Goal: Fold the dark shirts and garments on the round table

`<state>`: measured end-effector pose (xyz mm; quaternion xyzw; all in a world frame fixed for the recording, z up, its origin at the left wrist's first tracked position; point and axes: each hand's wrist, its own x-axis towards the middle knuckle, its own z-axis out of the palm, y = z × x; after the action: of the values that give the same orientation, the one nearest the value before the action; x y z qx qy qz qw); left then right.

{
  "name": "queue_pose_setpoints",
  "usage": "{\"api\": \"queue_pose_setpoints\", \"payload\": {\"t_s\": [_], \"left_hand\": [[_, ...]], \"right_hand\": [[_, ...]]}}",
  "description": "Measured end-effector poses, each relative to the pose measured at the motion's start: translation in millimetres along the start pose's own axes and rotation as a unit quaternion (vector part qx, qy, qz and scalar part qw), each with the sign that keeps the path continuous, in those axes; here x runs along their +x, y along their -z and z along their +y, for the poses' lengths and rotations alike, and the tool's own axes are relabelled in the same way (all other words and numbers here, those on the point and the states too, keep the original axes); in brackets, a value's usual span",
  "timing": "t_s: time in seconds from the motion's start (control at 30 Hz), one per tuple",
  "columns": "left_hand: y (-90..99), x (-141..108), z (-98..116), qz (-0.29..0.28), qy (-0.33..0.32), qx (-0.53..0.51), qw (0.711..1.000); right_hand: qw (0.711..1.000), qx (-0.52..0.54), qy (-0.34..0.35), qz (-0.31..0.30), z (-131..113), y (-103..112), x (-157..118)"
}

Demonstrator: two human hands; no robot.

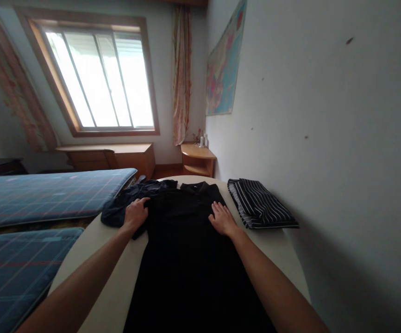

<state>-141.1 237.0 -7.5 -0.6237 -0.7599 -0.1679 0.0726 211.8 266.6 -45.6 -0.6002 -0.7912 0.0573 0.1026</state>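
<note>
A black collared shirt (186,259) is spread out with its collar at the far side, and its lower part runs toward me out of view. My left hand (136,215) rests at the shirt's left shoulder or sleeve, fingers partly bent, thumb apart from the index finger. On the right edge of the shirt, below the shoulder, my right hand (223,219) lies flat with fingers stretched out. Dark navy clothing (117,209) lies crumpled beside my left hand. To the right of my right hand sits a folded black-and-white striped garment (261,203).
Everything lies on a cream rounded table (117,286). A plain wall (342,162) stands close on the right. Blue plaid mattresses (47,196) are at the left. Farther off are a wooden desk (134,150), a corner shelf (198,152) and a window (99,78).
</note>
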Motion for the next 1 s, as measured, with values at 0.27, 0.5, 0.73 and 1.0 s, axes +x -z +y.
{"api": "queue_pose_setpoints", "payload": {"t_s": [0.27,0.5,0.73,1.0], "left_hand": [[17.5,-19,41,0.141,-0.144,-0.122,0.972],[6.3,-67,71,0.008,-0.225,-0.135,0.965],[-4.0,-69,34,-0.006,-0.082,-0.147,0.986],[-5.4,-63,2,-0.099,-0.091,-0.163,0.977]], "right_hand": [[0.999,0.020,0.017,0.029,6,-4,-2],[0.997,0.054,0.038,0.041,8,0,-6],[0.996,0.036,0.035,0.079,-4,2,-5],[0.972,0.038,0.223,0.061,-72,7,9]]}}
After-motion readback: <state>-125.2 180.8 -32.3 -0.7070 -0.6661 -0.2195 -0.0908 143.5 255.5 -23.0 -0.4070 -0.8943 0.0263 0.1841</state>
